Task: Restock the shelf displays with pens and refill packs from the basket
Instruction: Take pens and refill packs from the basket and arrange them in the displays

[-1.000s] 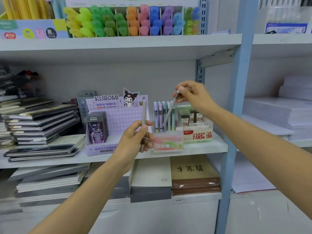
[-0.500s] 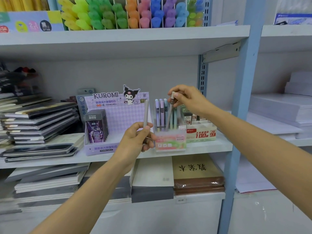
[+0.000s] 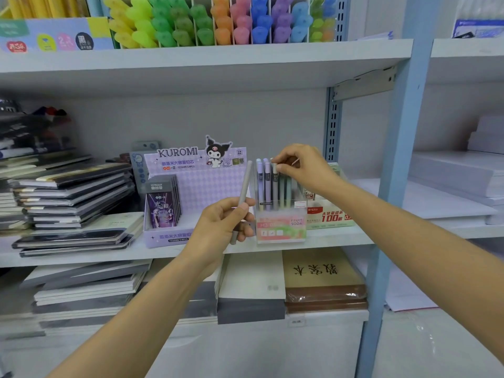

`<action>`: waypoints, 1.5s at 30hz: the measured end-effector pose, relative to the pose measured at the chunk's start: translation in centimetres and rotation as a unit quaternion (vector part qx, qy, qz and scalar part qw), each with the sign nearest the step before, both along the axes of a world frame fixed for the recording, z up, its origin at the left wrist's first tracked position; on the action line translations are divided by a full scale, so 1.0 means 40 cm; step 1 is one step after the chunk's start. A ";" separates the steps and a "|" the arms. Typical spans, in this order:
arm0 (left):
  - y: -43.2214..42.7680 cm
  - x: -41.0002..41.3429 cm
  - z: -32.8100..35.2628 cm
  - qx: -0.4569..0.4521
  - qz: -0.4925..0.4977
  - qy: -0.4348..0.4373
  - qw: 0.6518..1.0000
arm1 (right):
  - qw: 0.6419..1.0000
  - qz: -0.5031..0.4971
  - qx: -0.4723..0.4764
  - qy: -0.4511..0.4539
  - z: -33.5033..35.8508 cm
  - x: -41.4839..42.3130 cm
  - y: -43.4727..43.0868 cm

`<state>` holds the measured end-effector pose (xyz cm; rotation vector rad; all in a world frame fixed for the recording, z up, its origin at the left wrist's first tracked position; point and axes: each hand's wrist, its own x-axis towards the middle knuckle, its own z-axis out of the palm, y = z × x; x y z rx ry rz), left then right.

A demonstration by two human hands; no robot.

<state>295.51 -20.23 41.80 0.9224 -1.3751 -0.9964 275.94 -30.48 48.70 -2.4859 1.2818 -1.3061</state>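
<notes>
A clear pen display box (image 3: 281, 227) marked FRUIT SODA stands on the middle shelf (image 3: 81, 257) with several pastel pens upright in it. My right hand (image 3: 300, 165) is over the box and pinches the top of a grey pen (image 3: 275, 186) that stands among the others. My left hand (image 3: 223, 225), just left of the box, grips a second grey pen (image 3: 244, 186) held upright. The basket is out of view.
A purple Kuromi display (image 3: 201, 184) with refill packs (image 3: 163, 205) stands left of the pen box, a green refill box (image 3: 330, 216) right of it. Notebooks are stacked at left (image 3: 71, 197). A blue upright post (image 3: 395, 186) bounds the bay. Highlighters fill the shelf above.
My right hand has lowered its tilted grey pen into the display box until it stands upright among the others. My left hand has kept its pen in place.
</notes>
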 end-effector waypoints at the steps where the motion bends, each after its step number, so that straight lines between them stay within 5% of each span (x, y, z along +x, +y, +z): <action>1: 0.002 0.000 0.002 -0.002 -0.002 0.000 1.000 | 1.000 -0.006 -0.014 0.001 0.000 0.002 0.005; 5: 0.009 -0.004 0.009 -0.006 -0.018 -0.004 1.000 | 0.972 0.176 0.087 -0.126 0.017 0.001 0.055; 7: 0.012 -0.009 0.013 -0.005 -0.030 -0.004 1.000 | 0.946 0.261 0.155 -0.117 0.016 -0.002 0.078; 12: 0.017 0.007 0.030 -0.013 -0.078 0.103 0.991 | 0.937 0.254 0.177 -0.162 -0.004 -0.046 0.097; 18: 0.015 -0.013 0.030 -0.060 -0.017 0.152 0.986 | 0.927 0.273 0.237 -0.101 -0.050 -0.077 0.117; 33: -0.001 -0.077 0.061 -0.162 0.081 -0.085 0.980 | 0.962 0.239 0.127 -0.034 0.043 0.006 0.161; 38: -0.011 -0.041 0.017 -0.273 0.181 -0.357 0.874 | 0.951 0.136 0.015 -0.276 0.071 -0.051 0.115; 41: -0.018 -0.029 -0.021 -0.286 0.162 -0.472 0.818 | 0.963 0.068 0.012 -0.261 0.053 -0.076 0.070; 45: -0.022 -0.023 -0.040 -0.308 0.169 -0.500 0.792 | 0.980 0.031 0.056 -0.191 -0.015 -0.064 0.031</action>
